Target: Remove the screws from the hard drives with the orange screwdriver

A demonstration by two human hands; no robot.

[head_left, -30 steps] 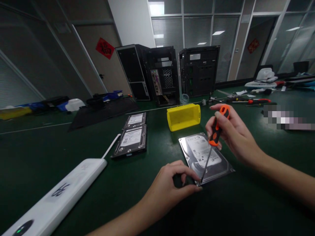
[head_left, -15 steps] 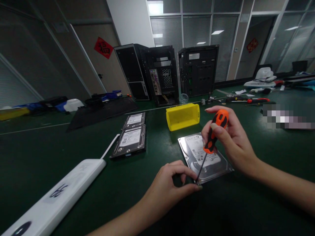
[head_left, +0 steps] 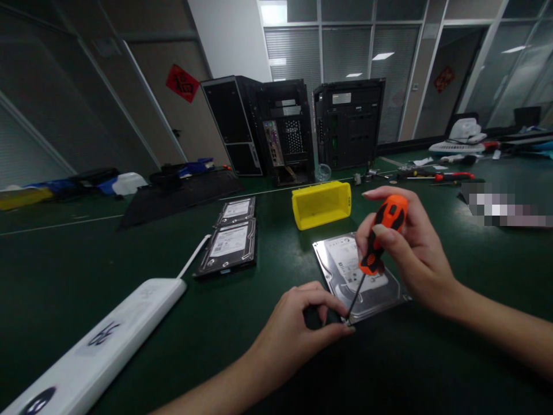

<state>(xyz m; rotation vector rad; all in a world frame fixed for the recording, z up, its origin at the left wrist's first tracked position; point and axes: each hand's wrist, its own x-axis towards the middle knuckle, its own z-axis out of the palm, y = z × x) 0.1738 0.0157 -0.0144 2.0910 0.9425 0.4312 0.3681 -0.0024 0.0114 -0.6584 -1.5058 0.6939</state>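
Big green tabletop (head_left: 207, 328), black computer cases (head_left: 228, 115) along its far edge. Well in from that edge, a hard drive (head_left: 375, 295) lies label up. Left hand (head_left: 294, 317) has its fingers narrow at the drive's near left corner, can't tell if gripping; right hand (head_left: 417, 253) holds a screwdriver (head_left: 393, 212), tip down there.
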